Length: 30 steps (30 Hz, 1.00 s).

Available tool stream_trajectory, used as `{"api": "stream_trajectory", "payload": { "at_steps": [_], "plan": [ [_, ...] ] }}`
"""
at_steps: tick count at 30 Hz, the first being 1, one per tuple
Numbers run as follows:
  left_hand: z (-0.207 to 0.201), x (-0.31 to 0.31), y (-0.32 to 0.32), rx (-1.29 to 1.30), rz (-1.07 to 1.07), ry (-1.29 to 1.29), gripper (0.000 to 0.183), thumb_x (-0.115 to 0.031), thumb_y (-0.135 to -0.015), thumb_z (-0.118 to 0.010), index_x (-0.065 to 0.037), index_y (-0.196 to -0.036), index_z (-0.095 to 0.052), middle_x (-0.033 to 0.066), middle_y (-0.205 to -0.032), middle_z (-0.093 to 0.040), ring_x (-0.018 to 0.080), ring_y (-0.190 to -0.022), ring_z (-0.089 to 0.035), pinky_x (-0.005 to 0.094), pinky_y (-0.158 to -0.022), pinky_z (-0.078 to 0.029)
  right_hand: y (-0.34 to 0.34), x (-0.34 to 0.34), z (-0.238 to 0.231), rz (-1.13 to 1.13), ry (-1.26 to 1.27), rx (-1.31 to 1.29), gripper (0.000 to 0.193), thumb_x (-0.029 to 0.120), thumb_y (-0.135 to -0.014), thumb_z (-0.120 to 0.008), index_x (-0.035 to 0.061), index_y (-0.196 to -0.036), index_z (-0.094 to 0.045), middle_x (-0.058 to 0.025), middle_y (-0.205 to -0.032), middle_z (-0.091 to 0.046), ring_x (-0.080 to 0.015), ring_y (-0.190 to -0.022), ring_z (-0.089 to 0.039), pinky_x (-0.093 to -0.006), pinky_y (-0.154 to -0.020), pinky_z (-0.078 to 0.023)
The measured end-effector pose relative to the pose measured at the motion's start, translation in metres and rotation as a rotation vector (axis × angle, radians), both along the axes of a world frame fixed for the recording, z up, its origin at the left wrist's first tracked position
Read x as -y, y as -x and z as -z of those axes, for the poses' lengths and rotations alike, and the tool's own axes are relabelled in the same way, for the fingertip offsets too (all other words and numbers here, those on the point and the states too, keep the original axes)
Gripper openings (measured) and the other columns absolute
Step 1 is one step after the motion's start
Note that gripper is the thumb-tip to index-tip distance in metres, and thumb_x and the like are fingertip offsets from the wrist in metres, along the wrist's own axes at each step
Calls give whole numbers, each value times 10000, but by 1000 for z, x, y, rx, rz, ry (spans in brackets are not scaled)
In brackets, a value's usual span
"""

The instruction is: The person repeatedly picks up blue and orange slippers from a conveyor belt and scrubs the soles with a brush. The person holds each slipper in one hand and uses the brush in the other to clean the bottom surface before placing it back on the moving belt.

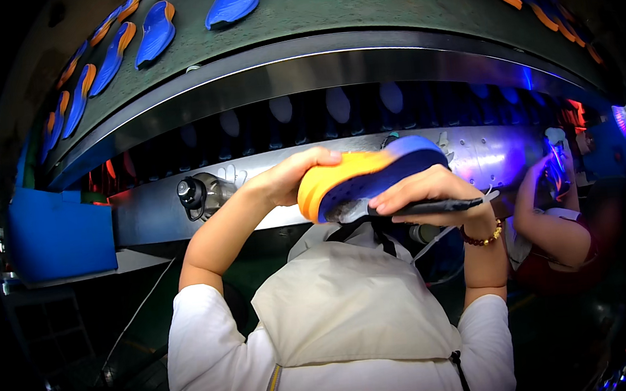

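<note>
Insole (370, 176), orange at the heel and blue at the toe, is raised in front of the person's chest. In the head view, the left hand (293, 173) closes around its orange end to keep it steady, and the right hand (430, 190) grips a dark brush (417, 207) against its lower edge. Behind, a green conveyor belt (313, 12) carries more insoles (157, 31). At right, a co-worker's hand (539, 170) holds another piece.

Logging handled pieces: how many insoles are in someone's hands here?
2: an orange-and-blue insole held between the wearer's left hand and right hand; another in a co-worker's hand, far right, partly hidden.
</note>
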State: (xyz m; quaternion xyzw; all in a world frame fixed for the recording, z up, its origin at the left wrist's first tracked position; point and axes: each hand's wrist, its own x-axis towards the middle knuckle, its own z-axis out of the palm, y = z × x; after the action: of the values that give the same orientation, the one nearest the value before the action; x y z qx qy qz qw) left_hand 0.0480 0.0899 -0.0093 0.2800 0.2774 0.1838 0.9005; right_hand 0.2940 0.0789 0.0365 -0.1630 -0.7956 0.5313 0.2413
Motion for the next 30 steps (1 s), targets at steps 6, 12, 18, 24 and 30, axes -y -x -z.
{"api": "stream_trajectory", "payload": {
  "at_steps": [6, 12, 18, 24, 30],
  "plan": [
    [-15, 1, 3, 41, -24, 57, 635, -443, -804, -492, 36, -1218, -436, 197, -1096, -558, 245, -922, -601, 350, -828, -487, -13, -4, -5, 51, -12, -17, 225, -36, -693, -652, -30, -915, -616, -147, -932, -643, -243, -892, -625, -318, -797, -489],
    [-3, 2, 19, 6, -102, -19, 624, -417, -804, -476, 47, -1217, -427, 205, -1097, -555, 248, -916, -602, 355, -826, -484, -21, 0, 7, 35, 64, 19, 246, -63, -674, -665, -20, -914, -636, -167, -956, -636, -263, -928, -617, -329, -821, -487],
    [-5, 2, 34, -61, -140, -15, 658, -334, -762, -486, 71, -1266, -361, 225, -1236, -458, 293, -1079, -519, 381, -948, -392, -21, 6, 27, 237, 167, -9, 200, -49, -711, -645, -22, -910, -634, -138, -950, -644, -220, -873, -632, -286, -783, -498],
    [22, -2, 31, 395, -287, 113, 745, -583, -814, -364, -17, -1299, -358, 154, -1342, -360, 321, -1195, -406, 472, -1002, -300, -18, 18, -1, 255, 106, -154, 209, -46, -666, -651, -47, -874, -633, -218, -906, -633, -282, -875, -629, -329, -790, -496],
    [44, 8, -28, 504, -508, 85, 830, -685, -811, -85, -70, -1315, -321, 199, -1258, -421, 340, -1140, -441, 473, -955, -358, 11, 9, 36, 609, 306, -90, 162, -3, -742, -615, -40, -900, -620, -115, -870, -637, -123, -760, -587, -232, -676, -465]
  ]
}}
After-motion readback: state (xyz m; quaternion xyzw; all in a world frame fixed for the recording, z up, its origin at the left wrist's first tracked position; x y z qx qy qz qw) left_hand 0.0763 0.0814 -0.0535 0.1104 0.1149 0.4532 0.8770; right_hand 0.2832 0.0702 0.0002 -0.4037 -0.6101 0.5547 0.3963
